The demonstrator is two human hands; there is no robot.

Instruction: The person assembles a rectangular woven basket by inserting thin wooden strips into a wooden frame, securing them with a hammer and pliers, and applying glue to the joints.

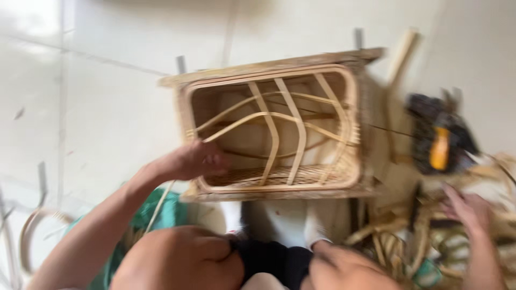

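Note:
A rectangular rattan frame basket [352, 102] with curved cane ribs lies on its side on the pale tiled floor, its opening toward me. My left hand [194, 159] grips the basket's lower left corner, where a thin cane strand [159, 204] runs down toward my lap. My right hand [468, 207] reaches into a heap of cane strips [398, 241] at the right, fingers spread, touching the heap; blur hides any grip. My knees fill the bottom of the view.
A black and yellow power tool [439, 140] lies to the right of the basket. A coil of cane [29, 231] rests on the floor at the lower left. Green cloth [169, 212] sits under my left arm.

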